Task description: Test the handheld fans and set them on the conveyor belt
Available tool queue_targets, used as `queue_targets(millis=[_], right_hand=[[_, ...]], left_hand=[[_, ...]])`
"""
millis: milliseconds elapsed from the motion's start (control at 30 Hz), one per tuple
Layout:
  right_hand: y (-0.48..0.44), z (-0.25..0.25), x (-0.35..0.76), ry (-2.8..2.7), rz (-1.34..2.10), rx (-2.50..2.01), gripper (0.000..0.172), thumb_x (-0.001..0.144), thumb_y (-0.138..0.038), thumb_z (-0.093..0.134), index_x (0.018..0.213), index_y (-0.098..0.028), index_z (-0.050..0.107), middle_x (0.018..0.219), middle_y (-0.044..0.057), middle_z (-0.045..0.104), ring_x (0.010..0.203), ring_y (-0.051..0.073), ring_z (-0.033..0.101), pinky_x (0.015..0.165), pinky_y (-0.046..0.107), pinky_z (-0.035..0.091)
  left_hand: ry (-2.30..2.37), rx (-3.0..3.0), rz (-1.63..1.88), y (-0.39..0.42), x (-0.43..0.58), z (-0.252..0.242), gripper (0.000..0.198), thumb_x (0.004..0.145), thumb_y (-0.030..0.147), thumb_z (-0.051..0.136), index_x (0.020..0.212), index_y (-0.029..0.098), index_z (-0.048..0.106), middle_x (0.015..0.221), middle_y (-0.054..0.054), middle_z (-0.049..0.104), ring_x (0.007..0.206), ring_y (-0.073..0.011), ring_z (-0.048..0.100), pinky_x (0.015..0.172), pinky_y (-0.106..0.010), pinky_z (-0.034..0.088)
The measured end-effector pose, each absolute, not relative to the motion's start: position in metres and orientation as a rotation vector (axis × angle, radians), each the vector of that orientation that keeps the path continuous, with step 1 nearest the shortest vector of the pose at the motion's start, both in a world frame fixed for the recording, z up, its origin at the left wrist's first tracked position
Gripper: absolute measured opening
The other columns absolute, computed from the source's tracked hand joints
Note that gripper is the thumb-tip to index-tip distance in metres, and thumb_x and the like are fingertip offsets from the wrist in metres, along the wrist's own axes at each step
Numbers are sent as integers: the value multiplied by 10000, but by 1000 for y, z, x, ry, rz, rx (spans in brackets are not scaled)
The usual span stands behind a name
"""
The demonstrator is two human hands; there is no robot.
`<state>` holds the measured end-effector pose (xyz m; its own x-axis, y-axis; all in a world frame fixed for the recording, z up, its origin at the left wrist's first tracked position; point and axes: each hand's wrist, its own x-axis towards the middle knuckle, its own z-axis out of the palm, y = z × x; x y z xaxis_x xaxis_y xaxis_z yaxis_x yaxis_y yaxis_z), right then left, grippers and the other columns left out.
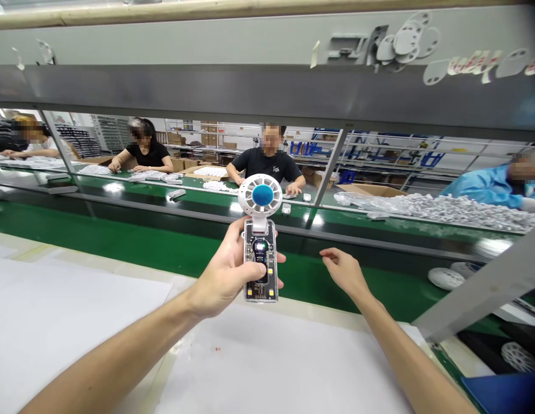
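Note:
My left hand [226, 270] is wrapped round a small handheld fan [262, 259], held upright above the table's far edge. The fan has a white slotted round head with a blue centre. Its clear body shows a dark circuit board with several yellow-white parts and a small lit display. My left thumb presses on the front, below the display. To the right of the fan, apart from it, my right hand [342, 270] hovers over the green conveyor belt [172, 244]. Its fingers are loosely bent and a little apart, with nothing visible in them.
White sheets [284, 368] cover the near table. Across the belt, several co-workers handle white parts, with a heap of them [469, 210] at the right. A slanted metal post [482, 287] and white round fan pieces [446, 278] stand right. A grey beam [185, 86] crosses overhead.

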<state>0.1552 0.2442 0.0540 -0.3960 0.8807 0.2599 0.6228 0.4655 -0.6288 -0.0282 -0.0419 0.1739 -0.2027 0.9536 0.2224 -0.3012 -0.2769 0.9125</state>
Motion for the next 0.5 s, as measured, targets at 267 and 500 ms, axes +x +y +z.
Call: queue_targets(millis=[267,500], right_hand=[[241,61,156,-2130,603,-1259,258,844,-227,500,1010,-190,694,951,58,745,874,216,682,765,304,468],[236,69,155,-2103,616,-1263,239,836,-215,524,988,-186,706,935,56,746,861,210,680,759,296,466]], left_hand=[[1063,1097,1769,-36,-30,165,626,727,268,784,1234,229,418,1063,-55,660,761,-186,689,681,-344,587],[1706,1358,2200,-22,-55,140,296,608,231,824,825,175,630,794,-19,654,745,-161,624,720,-272,531]])
